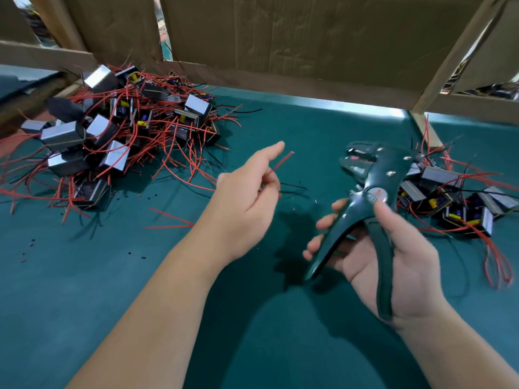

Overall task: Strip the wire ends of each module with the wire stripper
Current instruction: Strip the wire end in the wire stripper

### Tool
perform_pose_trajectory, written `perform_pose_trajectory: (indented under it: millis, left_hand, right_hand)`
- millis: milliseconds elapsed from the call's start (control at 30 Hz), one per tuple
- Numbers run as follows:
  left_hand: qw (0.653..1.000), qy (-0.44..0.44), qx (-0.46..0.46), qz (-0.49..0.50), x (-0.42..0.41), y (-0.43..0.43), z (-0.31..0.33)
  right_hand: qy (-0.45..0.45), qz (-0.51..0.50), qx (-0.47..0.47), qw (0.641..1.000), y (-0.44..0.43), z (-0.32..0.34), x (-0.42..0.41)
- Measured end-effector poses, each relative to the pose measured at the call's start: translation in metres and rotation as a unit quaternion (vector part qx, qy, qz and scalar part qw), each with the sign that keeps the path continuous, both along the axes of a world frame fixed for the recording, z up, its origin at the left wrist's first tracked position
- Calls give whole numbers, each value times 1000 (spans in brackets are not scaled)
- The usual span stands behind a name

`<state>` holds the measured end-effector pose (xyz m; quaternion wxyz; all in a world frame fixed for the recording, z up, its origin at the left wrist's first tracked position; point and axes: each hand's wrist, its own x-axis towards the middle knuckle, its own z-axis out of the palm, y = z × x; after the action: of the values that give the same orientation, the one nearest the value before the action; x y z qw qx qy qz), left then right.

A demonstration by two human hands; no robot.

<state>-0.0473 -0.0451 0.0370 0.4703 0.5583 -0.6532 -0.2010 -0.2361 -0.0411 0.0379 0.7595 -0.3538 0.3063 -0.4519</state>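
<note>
Wire stripper (377,171) gripped in right hand (412,265), handles apart | left hand (241,203) raised, pinching red wire (282,162)

Two bare forearms reach in from the bottom edge. The left hand (244,200), raised mid-frame with its back to the camera, pinches a red wire (282,162), its index finger stretched forward. The right hand (398,265), palm up, curls fingers and thumb around the wire stripper (376,175) handles.
</note>
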Motion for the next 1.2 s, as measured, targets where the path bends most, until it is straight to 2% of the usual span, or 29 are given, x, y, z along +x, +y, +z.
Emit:
perform_pose_trajectory:
  millis: [133, 200, 267, 333, 400, 467, 533, 633, 700, 733, 767, 800, 833, 867, 900, 967, 1100, 1200]
  left_hand:
    - [997, 63, 0, 40, 1, -4, 0]
    - [981, 193, 19, 19, -4, -4, 7]
    - [927, 371, 33, -39, -8, -2, 15]
    - [839, 532, 59, -93, -8, -1, 21]
    - [777, 613, 108, -93, -9, 1, 25]
    - [741, 648, 148, -96, -12, 3, 25]
    - [724, 657, 178, -113, -15, 5, 24]
    - [719, 652, 193, -139, -21, 6, 24]
    - [735, 645, 171, -126, -22, 3, 23]
    - [772, 609, 152, -99, -23, 1, 21]
    - [836, 528, 140, -57, -21, -1, 17]
    - [912, 388, 135, 3, -18, -3, 13]
    - [965, 216, 133, 62, -12, -5, 7]
    - [985, 55, 124, 109, -7, -7, 0]
    - [981, -60, 118, 141, -1, -8, -6]
    - [962, -161, 128, 181, 6, -7, -11]
    - [935, -245, 143, 212, 10, -9, -17]
    - [929, -282, 123, 207, 16, -9, -16]
  right_hand:
    - [-38, 14, 36, 999, -5, 3, -5]
    - [-51, 57, 65, 995, -3, 2, -3]
    - [-62, 118, 72, 988, 1, 1, 0]
    - [-87, 189, 64, 976, 4, -1, 0]
    - [-104, 253, 41, 961, 5, -1, 0]
    - [-99, 294, 12, 951, 5, 1, 0]
    - [-85, 295, -11, 952, 5, 1, 1]
    - [-50, 243, -20, 968, 3, -2, 4]
    - [-18, 186, -14, 982, 1, -3, 4]
    - [2, 153, -21, 988, 0, -4, 4]
    - [20, 114, -32, 993, -1, -5, 3]
    - [29, 69, -44, 996, -3, -4, 0]
    - [31, 19, -56, 998, -6, -1, -3]
    - [28, -30, -70, 997, -9, 2, -7]
    - [28, -73, -85, 993, -12, 4, -12]
    - [36, -122, -103, 987, -18, 7, -20]
    - [50, -132, -94, 986, -21, 5, -25]
    - [57, -117, -89, 987, -19, 2, -22]
